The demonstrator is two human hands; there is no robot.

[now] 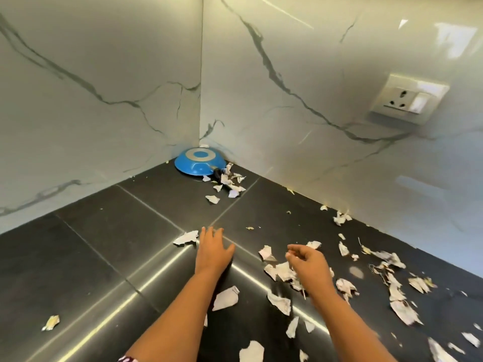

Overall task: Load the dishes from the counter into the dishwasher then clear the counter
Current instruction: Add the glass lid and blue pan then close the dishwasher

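A blue pan [196,163] lies upside down in the far corner of the black counter [117,226], its dark handle pointing right among paper scraps. Torn paper scraps [281,270] are scattered over the middle and right of the counter. My left hand [213,250] rests flat on the counter with fingers spread, next to a scrap [186,237] at its left. My right hand [308,262] hovers over a cluster of scraps with fingers loosely curled, and nothing is visibly held in it.
White marble-look walls meet at the corner behind the pan. A wall socket [409,99] sits on the right wall. A lone scrap [51,322] lies at the near left. More scraps [227,182] lie beside the pan handle.
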